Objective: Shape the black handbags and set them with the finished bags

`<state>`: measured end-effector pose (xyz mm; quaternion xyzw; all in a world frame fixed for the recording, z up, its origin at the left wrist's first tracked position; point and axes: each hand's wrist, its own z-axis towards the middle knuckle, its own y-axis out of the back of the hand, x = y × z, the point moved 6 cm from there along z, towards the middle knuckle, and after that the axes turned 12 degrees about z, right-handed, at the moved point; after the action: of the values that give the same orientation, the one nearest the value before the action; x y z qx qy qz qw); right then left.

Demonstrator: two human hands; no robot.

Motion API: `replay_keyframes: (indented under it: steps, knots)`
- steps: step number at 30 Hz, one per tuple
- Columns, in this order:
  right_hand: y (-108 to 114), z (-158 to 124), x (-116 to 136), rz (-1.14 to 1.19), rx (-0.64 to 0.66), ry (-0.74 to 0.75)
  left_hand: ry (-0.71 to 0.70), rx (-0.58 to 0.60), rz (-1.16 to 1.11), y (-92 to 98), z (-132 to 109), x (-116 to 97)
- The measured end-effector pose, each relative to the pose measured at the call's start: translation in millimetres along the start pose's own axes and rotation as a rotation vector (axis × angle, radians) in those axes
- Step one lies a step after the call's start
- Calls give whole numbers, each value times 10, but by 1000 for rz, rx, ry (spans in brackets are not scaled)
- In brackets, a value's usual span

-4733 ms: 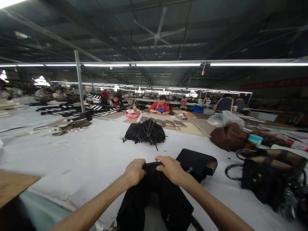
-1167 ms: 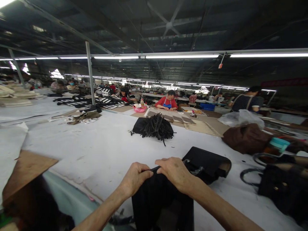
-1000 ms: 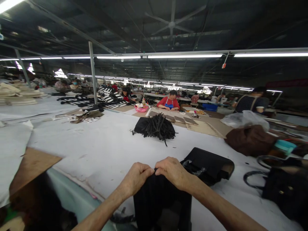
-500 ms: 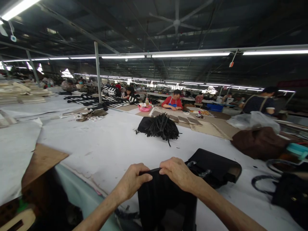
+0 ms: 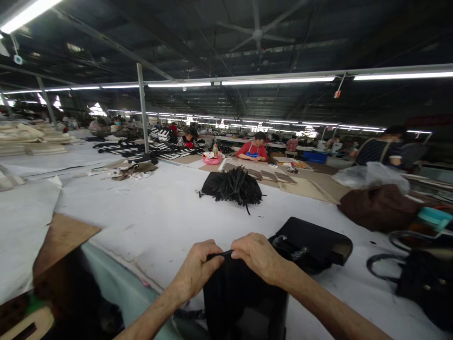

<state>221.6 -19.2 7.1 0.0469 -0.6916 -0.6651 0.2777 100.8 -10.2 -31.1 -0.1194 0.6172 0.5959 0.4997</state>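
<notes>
A black bag piece (image 5: 244,302) hangs upright at the table's near edge, below both hands. My left hand (image 5: 200,264) pinches the left part of its top edge between thumb and fingers. Close beside it, my right hand (image 5: 256,255) grips the same edge farther right, fingertips pressed together. A thin dark strip of the edge shows between the two hands. Just right of my right hand lies another black bag (image 5: 314,241) with plastic-wrapped parts on it. The lower end of the held piece runs out of view.
A bundle of black strips (image 5: 235,186) lies mid-table on the white surface (image 5: 141,222). At right are a brown cloth heap (image 5: 380,208), clear plastic and a black handled bag (image 5: 426,283). A person in red (image 5: 253,148) sits across the table.
The hands have shifted slightly, and the held top edge now looks thinner and more folded between them. My left fingers are curled more over it. The view has moved a little.
</notes>
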Motion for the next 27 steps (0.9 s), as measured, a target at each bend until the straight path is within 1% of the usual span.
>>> replay_keyframes:
  steps: [2,6,8,11,15,17,19,22,23,25,27]
  knots:
    - [-8,-3,-22,7,-19,12,-23,4,16,1,6,-13]
    - [-40,-18,-36,-5,-44,70,-24,-2,50,10,0,-10]
    - [-50,-28,-25,-3,-58,92,-36,-4,103,9,-9,-24]
    - [-59,-50,-21,19,-58,79,-48,4,234,-21,-13,-56]
    - [-36,-92,-8,37,-16,64,-66,-23,378,-93,10,-101]
    - [-15,-99,-6,25,40,23,-104,-45,430,-141,23,-149]
    - [-2,-93,-8,-14,120,-48,-137,-42,467,-189,32,-213]
    - [-7,-93,-31,-122,244,-165,-164,-19,438,-209,24,-341]
    - [-15,-99,-34,-139,276,-174,-169,-9,397,-199,15,-386]
    - [-32,-119,-25,-130,309,-136,-174,-1,288,-165,-12,-467]
    - [-30,-148,-11,-98,298,-66,-175,-8,180,-133,-41,-523]
